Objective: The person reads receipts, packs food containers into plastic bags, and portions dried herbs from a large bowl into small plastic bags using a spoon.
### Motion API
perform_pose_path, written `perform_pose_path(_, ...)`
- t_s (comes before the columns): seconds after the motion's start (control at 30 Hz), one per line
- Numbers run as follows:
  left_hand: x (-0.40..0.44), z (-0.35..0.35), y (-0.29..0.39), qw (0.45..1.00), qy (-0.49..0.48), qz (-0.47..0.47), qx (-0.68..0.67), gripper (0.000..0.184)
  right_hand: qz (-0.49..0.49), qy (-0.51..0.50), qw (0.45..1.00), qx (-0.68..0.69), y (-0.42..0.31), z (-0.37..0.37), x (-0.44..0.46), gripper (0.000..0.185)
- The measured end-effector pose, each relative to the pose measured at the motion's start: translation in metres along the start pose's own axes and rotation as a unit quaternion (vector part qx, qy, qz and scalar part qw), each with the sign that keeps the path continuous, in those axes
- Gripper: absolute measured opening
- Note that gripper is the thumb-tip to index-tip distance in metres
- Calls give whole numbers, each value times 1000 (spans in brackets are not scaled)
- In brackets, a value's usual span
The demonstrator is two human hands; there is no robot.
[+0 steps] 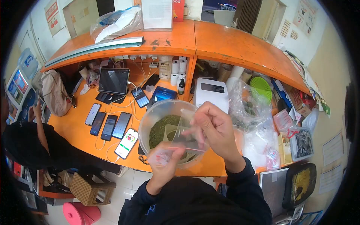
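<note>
A small clear plastic bag point(189, 139) with a red line along its edge is stretched between my two hands. My left hand point(164, 159) is closed on its lower left side, with more crumpled clear plastic in the palm. At the upper right, my right hand point(213, 129) is closed, its fingers pinching the bag. Beneath the hands stands a large translucent round tub point(144, 123) on the orange counter. Dried green flakes point(159, 129) lie in the tub, beside a pale scoop-like piece point(170, 132) partly hidden by the bag.
Several phones point(108, 126) and a tablet point(114, 80) with cables lie left of the tub. A white printer point(211, 93) stands behind, with plastic bags point(251, 112) to the right. Another person point(37, 144) is at the far left, near a wicker stool point(84, 187).
</note>
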State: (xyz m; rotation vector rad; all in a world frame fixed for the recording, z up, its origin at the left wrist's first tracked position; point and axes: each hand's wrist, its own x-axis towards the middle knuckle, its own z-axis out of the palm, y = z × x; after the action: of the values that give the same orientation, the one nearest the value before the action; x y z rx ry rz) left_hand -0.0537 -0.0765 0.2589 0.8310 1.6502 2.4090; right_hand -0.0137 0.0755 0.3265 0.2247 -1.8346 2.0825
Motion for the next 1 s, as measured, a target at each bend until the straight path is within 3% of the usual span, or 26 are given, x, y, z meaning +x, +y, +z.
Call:
perform_pose_path(0.1,-7,-3,-4,996,24,57,61,16,-97,138,931,-324,-7,12,3,22)
perform_pose_path(0.17,-6,-3,-5,992,62,89,61,18,-229,146,818,-508,-7,9,1,25)
perform_pose_path(0.23,-2,-1,-5,986,111,115,48,20,-262,65,790,-550,-8,8,-8,26)
perform_pose_path(0.3,-2,-2,-7,986,105,126,23,22,-198,-97,863,-454,-8,13,-26,25)
perform_pose_path(0.5,-6,-15,-10,982,-41,173,55,27,-168,-134,904,-370,4,7,-39,19)
perform_pose_path(0.53,-8,-16,-10,980,-63,178,57,28,-192,-112,887,-406,4,7,-41,18)
perform_pose_path(0.63,-1,-13,-3,898,-82,332,278,28,-255,-29,825,-503,5,7,-46,19)
perform_pose_path(0.7,-1,-7,3,901,-70,291,314,28,-291,48,775,-559,10,4,-41,26)
perform_pose_path(0.8,-5,3,2,896,22,290,335,27,-230,41,824,-516,16,26,-41,37)
perform_pose_path(0.87,-10,5,3,912,67,271,300,27,-212,-28,800,-560,14,17,-42,43)
perform_pose_path(0.9,-5,5,-3,877,90,351,315,22,-198,-63,788,-579,13,11,-42,45)
perform_pose_path(1.0,2,8,19,871,-15,310,380,17,-182,47,819,-542,-8,5,-31,41)
